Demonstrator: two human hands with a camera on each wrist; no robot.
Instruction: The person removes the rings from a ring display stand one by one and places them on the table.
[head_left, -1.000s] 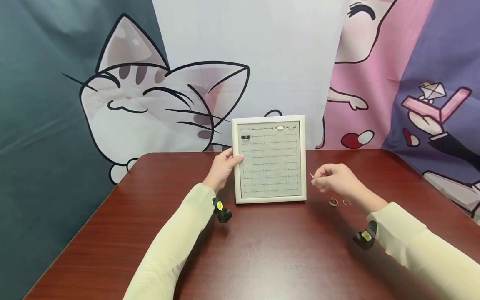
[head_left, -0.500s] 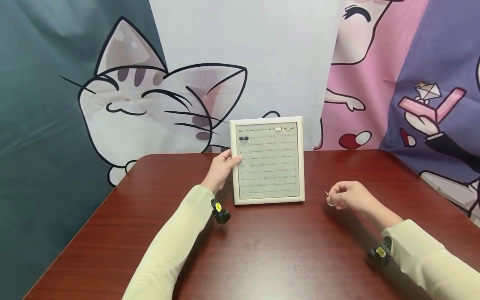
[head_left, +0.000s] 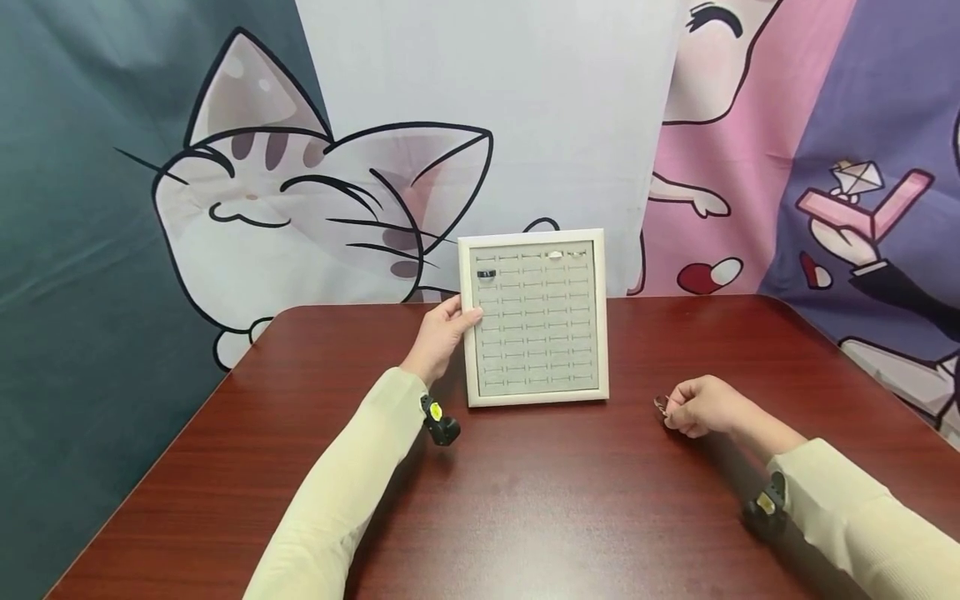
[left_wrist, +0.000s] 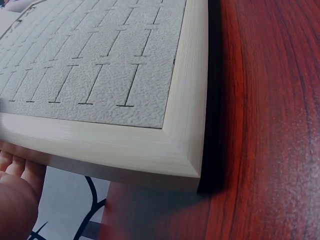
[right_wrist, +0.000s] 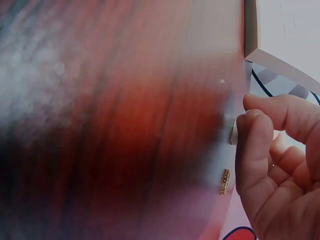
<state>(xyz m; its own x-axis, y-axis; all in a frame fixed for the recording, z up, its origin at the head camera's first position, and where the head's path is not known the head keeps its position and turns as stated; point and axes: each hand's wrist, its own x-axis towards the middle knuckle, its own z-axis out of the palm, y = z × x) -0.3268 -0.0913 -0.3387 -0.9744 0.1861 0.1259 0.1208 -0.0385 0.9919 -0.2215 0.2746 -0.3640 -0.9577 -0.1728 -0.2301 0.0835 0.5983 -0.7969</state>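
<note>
A ring display board (head_left: 536, 333) with a cream frame and rows of slots in grey padding stands tilted back on the table. My left hand (head_left: 438, 337) grips its left edge, thumb in front; in the left wrist view its fingers (left_wrist: 22, 172) reach behind the frame. A dark ring (head_left: 487, 274) sits at the upper left of the padding, and two light rings (head_left: 554, 255) in the top row. To the right, my right hand (head_left: 701, 408) is low over the table, pinching a small ring (right_wrist: 234, 131) at its fingertips. A gold patterned ring (right_wrist: 225, 181) lies beside it.
The brown wooden table (head_left: 525, 500) extends around the board. Behind it hangs a cloth backdrop (head_left: 487, 83) with cartoon drawings. The right wrist view is partly blurred.
My right hand has moved right and down from beside the board to the rings on the table. My left hand has kept its grip on the board.
</note>
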